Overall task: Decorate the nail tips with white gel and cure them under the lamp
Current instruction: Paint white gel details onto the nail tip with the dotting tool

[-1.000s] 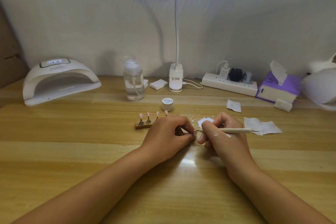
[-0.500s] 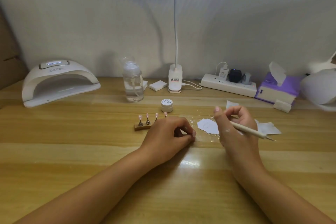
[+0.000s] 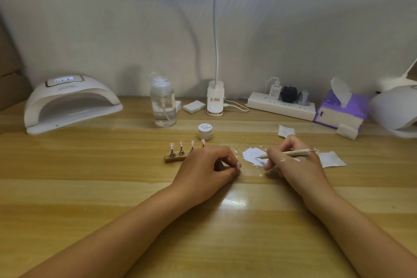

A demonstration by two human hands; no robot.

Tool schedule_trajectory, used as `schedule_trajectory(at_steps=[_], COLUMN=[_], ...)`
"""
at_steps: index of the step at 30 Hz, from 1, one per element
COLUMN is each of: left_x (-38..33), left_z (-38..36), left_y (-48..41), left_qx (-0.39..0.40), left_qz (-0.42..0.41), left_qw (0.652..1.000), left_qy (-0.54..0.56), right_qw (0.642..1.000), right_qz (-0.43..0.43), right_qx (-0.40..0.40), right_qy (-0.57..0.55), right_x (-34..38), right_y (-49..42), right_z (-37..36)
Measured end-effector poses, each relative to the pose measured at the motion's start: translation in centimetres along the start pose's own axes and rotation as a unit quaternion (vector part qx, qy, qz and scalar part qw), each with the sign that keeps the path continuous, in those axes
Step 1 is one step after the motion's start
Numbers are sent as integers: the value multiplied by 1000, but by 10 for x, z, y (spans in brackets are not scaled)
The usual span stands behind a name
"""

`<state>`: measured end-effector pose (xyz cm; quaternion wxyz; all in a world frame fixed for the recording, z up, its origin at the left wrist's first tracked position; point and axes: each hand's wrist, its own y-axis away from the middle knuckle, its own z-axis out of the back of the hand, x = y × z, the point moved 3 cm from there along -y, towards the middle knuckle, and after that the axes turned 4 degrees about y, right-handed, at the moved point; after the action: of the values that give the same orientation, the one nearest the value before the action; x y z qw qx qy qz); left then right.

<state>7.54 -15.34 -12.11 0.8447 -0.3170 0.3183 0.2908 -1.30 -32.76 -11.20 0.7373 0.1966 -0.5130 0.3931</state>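
White gel (image 3: 253, 157) on the counter (image 3: 90, 187) is touched by the pen (image 3: 291, 153) gripped in the right hand (image 3: 295, 166); left hand (image 3: 207, 168) is curled beside the nail tips (image 3: 181, 145), hold unclear; blobs could be caused by excess pickup, smears by a jogged holder.

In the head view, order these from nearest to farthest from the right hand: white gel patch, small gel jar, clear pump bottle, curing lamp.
1. white gel patch, at the tip of the tool in the right hand.
2. small gel jar, behind, centre.
3. clear pump bottle, further back-left.
4. curing lamp, far left.
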Motion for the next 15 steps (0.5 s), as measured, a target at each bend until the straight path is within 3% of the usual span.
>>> schedule_trajectory(at_steps=[12, 15], left_x=[0, 0], left_z=[0, 0], left_y=[1, 1], left_qx=[7, 6], left_qz=[3, 1], left_qw=[1000, 1000], left_qy=[3, 4], right_qw=[999, 998], right_qz=[6, 20], right_qx=[-8, -55], right_qy=[33, 2], right_x=[1, 3], right_y=[-2, 1], right_z=[1, 4])
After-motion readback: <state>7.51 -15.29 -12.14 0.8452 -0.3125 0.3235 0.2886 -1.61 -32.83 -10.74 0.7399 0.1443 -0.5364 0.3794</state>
